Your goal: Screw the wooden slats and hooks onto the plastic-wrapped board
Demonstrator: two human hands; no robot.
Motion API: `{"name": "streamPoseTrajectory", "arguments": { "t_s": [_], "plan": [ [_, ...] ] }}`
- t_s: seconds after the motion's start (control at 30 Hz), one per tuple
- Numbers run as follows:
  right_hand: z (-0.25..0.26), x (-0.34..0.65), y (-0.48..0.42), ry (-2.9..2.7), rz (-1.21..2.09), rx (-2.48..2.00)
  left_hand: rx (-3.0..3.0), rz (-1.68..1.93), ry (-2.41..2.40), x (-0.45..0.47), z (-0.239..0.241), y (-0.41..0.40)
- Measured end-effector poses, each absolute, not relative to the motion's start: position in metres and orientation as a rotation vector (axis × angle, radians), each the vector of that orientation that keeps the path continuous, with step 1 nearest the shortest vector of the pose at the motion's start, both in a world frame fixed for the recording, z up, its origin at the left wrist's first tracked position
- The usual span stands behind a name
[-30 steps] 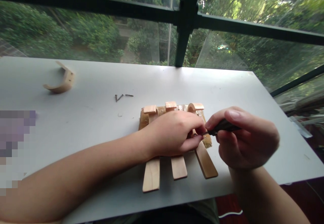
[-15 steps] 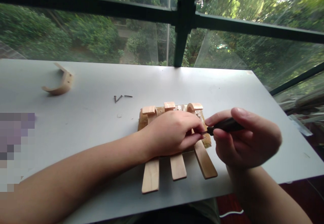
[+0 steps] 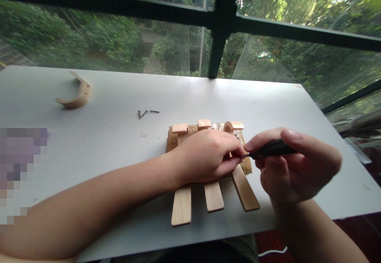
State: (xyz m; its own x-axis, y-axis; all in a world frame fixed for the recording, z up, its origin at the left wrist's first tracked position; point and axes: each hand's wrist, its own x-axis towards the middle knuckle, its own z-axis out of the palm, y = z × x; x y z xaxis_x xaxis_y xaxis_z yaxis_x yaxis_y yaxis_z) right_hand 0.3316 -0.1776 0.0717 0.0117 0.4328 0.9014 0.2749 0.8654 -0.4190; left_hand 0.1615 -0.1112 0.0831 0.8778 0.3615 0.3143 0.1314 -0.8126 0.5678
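Note:
My right hand (image 3: 297, 167) is closed around the dark handle of a screwdriver (image 3: 275, 148), lying nearly level with its shaft pointing left. The shaft reaches the fingertips of my left hand (image 3: 208, 152), which are pinched together; what is between them is hidden. My left hand rests over a block wrapped in brown tape (image 3: 248, 166). Three pale wooden hooks lie across this block: a left hook (image 3: 181, 207), a middle hook (image 3: 214, 197) and a right hook (image 3: 246, 191). Their curled ends face the window, and their flat ends stick out towards me. The pinched fingers are above the right hook.
Another curved wooden piece (image 3: 79, 97) with two holes lies on the white table (image 3: 119, 92) at the far left. Three screws (image 3: 144, 114) lie beyond my left forearm. A window frame (image 3: 218, 29) rises behind the table. At the left edge is a blurred-out patch.
The view has shifted slightly, moving everything a little to the right. My right hand with the screwdriver has drawn slightly away from my left fingertips. My left hand keeps its place on the block.

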Motion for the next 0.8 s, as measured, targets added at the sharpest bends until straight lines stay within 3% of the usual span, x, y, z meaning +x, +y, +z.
{"name": "streamPoseTrajectory", "arguments": {
  "t_s": [0.8],
  "plan": [
    [0.085, 0.336, -0.187, -1.665, 0.02, -0.753, 2.442, 0.596, 0.37, 0.161, 0.081, -0.112]
  ]
}}
